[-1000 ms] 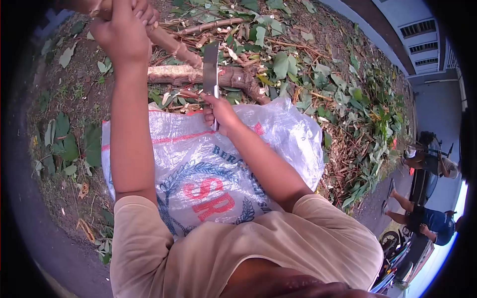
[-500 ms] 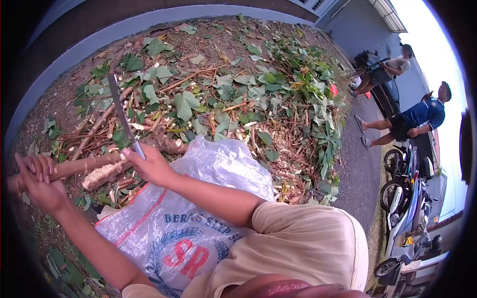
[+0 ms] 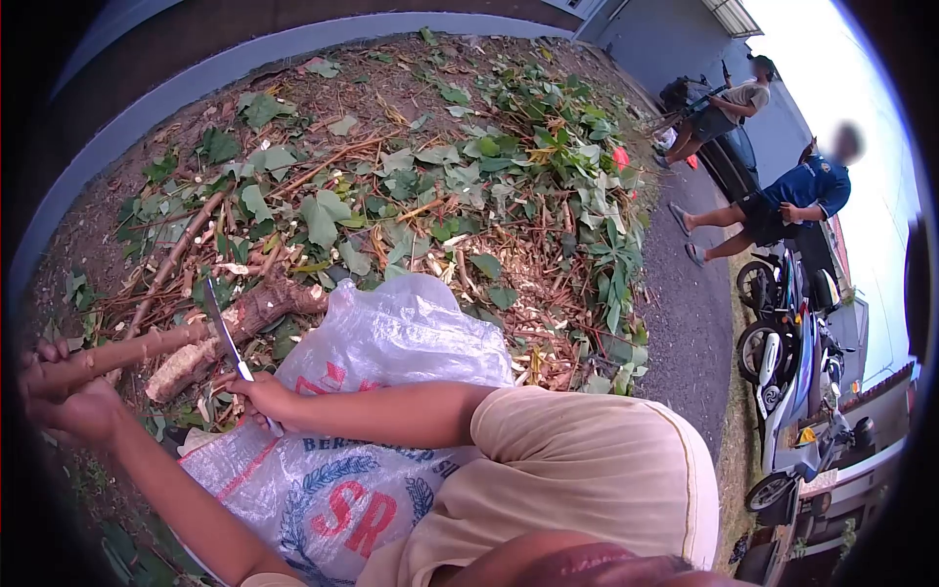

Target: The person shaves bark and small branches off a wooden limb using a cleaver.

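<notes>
My left hand (image 3: 78, 406) is closed around the lower end of a brown branch (image 3: 147, 347) at the left. My right hand (image 3: 264, 396) grips a knife with a white handle; the knife's long narrow blade (image 3: 223, 328) points up and overlaps the branch's far end in this view. Beneath the branch lies a thick log (image 3: 259, 308), and beside it a piece with a pale, bare surface (image 3: 181, 372). A clear plastic sack (image 3: 411, 328) with blue print and red letters SR spreads between my arms and over my front.
Cut leaves and twigs (image 3: 328, 215) cover the ground ahead, with pale wood chips (image 3: 509, 269) among them. A low wall (image 3: 127, 117) curves around the far left. On the paved lane (image 3: 685, 333) at the right, two people (image 3: 792, 201) stand near parked motorcycles (image 3: 782, 382).
My right hand has brought the knife down and closer to me; its raised blade has dropped to the branch's end. The left hand has shifted slightly lower, still around the branch. The view has moved somewhat.
</notes>
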`<control>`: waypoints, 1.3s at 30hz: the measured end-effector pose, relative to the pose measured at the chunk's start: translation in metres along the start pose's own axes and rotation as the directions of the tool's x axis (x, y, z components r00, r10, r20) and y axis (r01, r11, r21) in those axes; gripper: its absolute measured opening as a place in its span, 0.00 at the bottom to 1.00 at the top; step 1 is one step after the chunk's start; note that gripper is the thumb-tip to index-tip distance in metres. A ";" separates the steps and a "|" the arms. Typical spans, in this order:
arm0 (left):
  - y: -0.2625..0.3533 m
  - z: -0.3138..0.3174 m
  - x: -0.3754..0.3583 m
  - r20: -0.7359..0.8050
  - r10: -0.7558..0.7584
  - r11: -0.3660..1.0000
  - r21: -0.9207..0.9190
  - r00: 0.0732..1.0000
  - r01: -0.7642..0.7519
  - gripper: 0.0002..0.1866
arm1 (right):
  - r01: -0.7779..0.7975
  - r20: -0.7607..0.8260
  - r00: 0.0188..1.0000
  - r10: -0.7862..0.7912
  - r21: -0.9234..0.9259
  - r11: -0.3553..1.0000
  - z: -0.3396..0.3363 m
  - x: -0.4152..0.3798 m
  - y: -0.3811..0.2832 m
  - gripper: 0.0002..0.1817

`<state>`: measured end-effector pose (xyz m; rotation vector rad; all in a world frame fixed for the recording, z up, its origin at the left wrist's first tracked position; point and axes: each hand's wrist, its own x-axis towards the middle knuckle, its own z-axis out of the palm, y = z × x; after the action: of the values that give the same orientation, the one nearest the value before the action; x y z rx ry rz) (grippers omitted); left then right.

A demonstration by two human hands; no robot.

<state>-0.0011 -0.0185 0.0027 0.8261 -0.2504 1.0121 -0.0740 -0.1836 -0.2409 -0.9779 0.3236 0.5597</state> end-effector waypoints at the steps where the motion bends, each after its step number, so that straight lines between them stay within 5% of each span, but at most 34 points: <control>1: -0.009 -0.011 0.003 -0.019 0.067 0.990 0.123 0.998 -0.064 0.24 | 0.005 0.000 1.000 -0.005 0.002 1.000 0.002 -0.004 -0.011 0.16; 4: -0.022 -0.026 0.003 -0.014 0.131 0.959 0.255 0.991 -0.123 0.28 | -0.154 0.028 0.988 0.152 0.048 0.987 0.009 -0.028 -0.060 0.16; 7: -0.034 -0.067 0.020 0.051 0.045 0.982 0.181 0.998 -0.054 0.29 | 0.266 0.199 0.952 -0.232 -0.169 0.949 0.011 -0.047 -0.105 0.17; 8: -0.033 -0.071 0.022 0.115 -0.033 0.994 0.107 0.993 0.021 0.29 | 0.262 0.195 0.954 -0.228 -0.171 0.950 0.015 -0.049 -0.107 0.17; 10: -0.030 -0.061 0.016 0.104 -0.025 0.995 0.099 0.994 0.014 0.27 | 0.698 0.264 0.716 -0.647 -0.312 0.645 0.020 -0.049 -0.111 0.17; 12: -0.029 -0.052 0.016 0.097 -0.016 0.996 0.089 0.995 0.008 0.25 | 0.698 0.189 0.702 -0.687 -0.373 0.611 0.016 -0.034 -0.076 0.18; 14: -0.028 -0.062 0.020 0.154 -0.125 0.992 0.019 0.980 0.123 0.20 | 0.545 0.034 0.833 -0.552 -0.224 0.808 0.011 -0.012 -0.036 0.16; 15: -0.032 -0.072 0.023 0.156 -0.129 0.992 0.018 0.979 0.128 0.20 | 0.049 0.005 0.999 -0.049 -0.030 0.998 0.007 -0.022 -0.032 0.16; 18: -0.041 -0.093 0.025 0.228 -0.102 0.995 0.039 0.968 0.096 0.16 | -0.021 -0.056 0.998 0.020 -0.027 0.999 0.000 -0.007 -0.023 0.18; 19: -0.038 -0.088 0.025 0.227 -0.125 0.992 0.047 0.966 0.117 0.15 | -0.152 0.009 0.988 0.152 0.062 0.986 -0.001 -0.011 -0.034 0.20; 22: -0.032 -0.065 0.024 0.189 -0.151 0.981 0.146 0.970 0.124 0.12 | -0.178 0.064 0.983 0.171 0.130 0.975 -0.003 -0.003 -0.041 0.22; 25: -0.023 -0.041 0.024 0.033 -0.199 0.933 0.312 0.979 0.179 0.11 | -0.100 -0.011 0.995 0.102 0.071 0.992 0.009 -0.027 -0.072 0.22; 27: -0.019 -0.044 0.024 0.059 -0.224 0.949 0.240 0.973 0.204 0.19 | 0.085 0.053 0.995 -0.088 0.051 0.995 0.010 -0.037 -0.093 0.22; 30: -0.013 -0.016 0.003 -0.066 -0.067 0.978 0.194 0.996 0.078 0.26 | 0.501 0.039 0.864 -0.501 0.011 0.865 0.018 -0.044 -0.118 0.18; 32: -0.017 -0.020 0.000 0.029 -0.054 0.994 0.097 0.998 0.051 0.20 | 0.659 -0.015 0.752 -0.659 0.042 0.751 0.018 -0.034 -0.099 0.15; 34: -0.019 -0.018 0.003 0.057 -0.058 0.991 0.120 0.997 0.050 0.17 | 0.591 0.005 0.803 -0.596 0.127 0.797 0.013 -0.021 -0.055 0.14; 35: -0.012 -0.011 0.001 0.056 -0.040 0.988 0.153 0.998 0.031 0.17 | 0.169 0.056 0.984 -0.170 0.027 0.985 0.012 -0.019 -0.044 0.14; 36: -0.003 -0.001 -0.002 0.040 -0.283 0.926 -0.248 0.958 0.284 0.14 | -0.280 0.053 0.957 0.285 -0.097 0.955 0.009 -0.017 -0.035 0.14; 37: 0.002 0.003 -0.002 0.124 -0.496 0.649 -0.604 0.859 0.463 0.12 | -0.256 0.063 0.963 0.263 -0.102 0.961 0.011 -0.020 -0.031 0.15; 38: -0.002 0.000 0.000 0.123 -0.493 0.658 -0.595 0.861 0.462 0.12 | -0.259 0.074 0.961 0.267 -0.100 0.961 0.012 -0.019 -0.032 0.15; 39: -0.011 -0.008 0.002 -0.015 -0.307 0.920 -0.260 0.952 0.293 0.10 | -0.279 0.083 0.956 0.280 -0.028 0.960 0.012 -0.020 -0.034 0.15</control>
<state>0.0080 -0.0145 -0.0074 0.5787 -0.1941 0.6947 -0.0703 -0.1945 -0.2010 -0.9261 0.3833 0.8615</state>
